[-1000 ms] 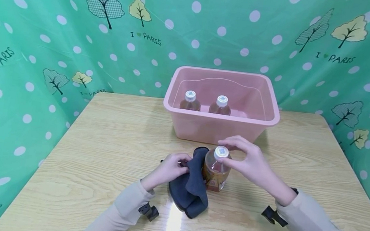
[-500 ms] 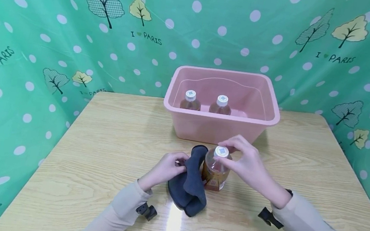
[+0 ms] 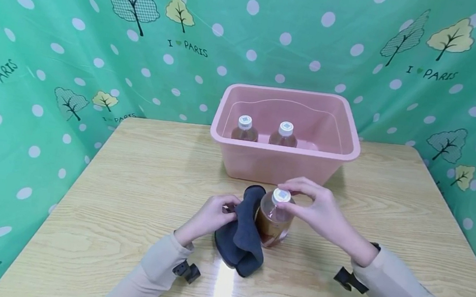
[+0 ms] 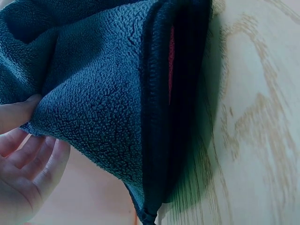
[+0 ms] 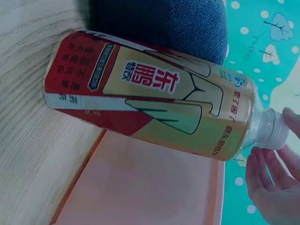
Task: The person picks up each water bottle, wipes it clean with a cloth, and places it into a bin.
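Observation:
My left hand pinches the near-left edge of a dark blue-grey fleecy cloth, which stands in folds on the table. In the left wrist view the cloth has a black bound edge with a sliver of red inside. Against its right side leans a drink bottle, slightly tilted. With thumb and fingers my right hand grips the bottle's white cap. The right wrist view shows the bottle's red and gold label with Chinese lettering. Whether bottle and cloth touch is hard to tell.
Behind the hands stands a pink plastic bin with two white-capped bottles, one left and one in the middle. The wooden table ends at a green dotted curtain.
The cloth and my left hand have shifted slightly left. The bottle has gone from upright to a slight tilt, its cap moving a little left with my right fingers.

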### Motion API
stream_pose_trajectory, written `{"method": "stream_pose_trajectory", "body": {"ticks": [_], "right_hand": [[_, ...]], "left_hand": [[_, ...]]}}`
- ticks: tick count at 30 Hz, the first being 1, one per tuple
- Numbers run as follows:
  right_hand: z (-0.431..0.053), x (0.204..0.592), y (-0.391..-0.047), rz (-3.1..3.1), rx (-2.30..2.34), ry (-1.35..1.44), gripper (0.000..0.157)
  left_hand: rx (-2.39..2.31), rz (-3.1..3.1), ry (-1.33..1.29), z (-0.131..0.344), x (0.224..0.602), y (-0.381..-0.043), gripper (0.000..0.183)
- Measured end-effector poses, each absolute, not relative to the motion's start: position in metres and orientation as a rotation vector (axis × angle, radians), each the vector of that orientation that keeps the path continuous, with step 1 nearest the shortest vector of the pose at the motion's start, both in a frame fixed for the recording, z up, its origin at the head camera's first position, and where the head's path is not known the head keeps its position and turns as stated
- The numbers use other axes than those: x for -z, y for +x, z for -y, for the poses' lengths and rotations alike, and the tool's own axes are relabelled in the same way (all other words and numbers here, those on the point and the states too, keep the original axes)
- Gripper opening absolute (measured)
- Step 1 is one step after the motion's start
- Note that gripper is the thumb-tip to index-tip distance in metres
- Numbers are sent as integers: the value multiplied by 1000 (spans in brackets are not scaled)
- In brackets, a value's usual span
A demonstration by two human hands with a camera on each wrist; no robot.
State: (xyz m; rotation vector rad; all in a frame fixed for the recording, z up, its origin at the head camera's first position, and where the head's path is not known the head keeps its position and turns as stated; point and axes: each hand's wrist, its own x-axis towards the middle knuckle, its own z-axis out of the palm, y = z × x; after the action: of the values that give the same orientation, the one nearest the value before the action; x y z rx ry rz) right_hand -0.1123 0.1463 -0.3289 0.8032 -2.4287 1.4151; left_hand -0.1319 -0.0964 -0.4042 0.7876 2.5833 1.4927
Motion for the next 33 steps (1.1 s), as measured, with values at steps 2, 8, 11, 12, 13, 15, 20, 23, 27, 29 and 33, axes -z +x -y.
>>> {"method": "stream_pose_trajectory", "body": {"ticks": [2, 8, 11, 12, 13, 15, 20, 23, 27, 29, 33], "right_hand": [[-148, 329, -113, 2456, -1428, 804, 31], [-151, 329, -116, 2519, -1439, 853, 30], [-152, 329, -117, 2541, -1440, 891, 31], [-153, 328, -117, 2544, -1436, 906, 31], [-153, 328, -118, 2556, -1433, 915, 31], [-154, 328, -119, 2570, -1426, 937, 31], [-156, 328, -123, 2594, -1414, 1031, 32], [-157, 328, -125, 2587, -1412, 1095, 33], [-157, 329, -128, 2573, -1410, 1156, 33], [-158, 329, -129, 2567, -1411, 1180, 34], [-158, 328, -130, 2553, -1424, 1223, 34]], "left_hand": [[-1495, -2580, 781, 97, 404, -132, 16], [-1488, -2582, 760, 99, 398, -129, 16], [-1486, -2588, 747, 97, 381, -121, 15], [-1486, -2589, 746, 96, 376, -119, 15], [-1482, -2591, 740, 96, 370, -116, 15], [-1488, -2588, 741, 95, 365, -114, 14], [-1503, -2571, 741, 99, 385, -123, 14], [-1508, -2568, 741, 102, 398, -128, 15], [-1519, -2572, 749, 104, 401, -129, 15], [-1526, -2578, 754, 104, 401, -129, 14], [-1522, -2601, 746, 104, 398, -129, 14]]}}
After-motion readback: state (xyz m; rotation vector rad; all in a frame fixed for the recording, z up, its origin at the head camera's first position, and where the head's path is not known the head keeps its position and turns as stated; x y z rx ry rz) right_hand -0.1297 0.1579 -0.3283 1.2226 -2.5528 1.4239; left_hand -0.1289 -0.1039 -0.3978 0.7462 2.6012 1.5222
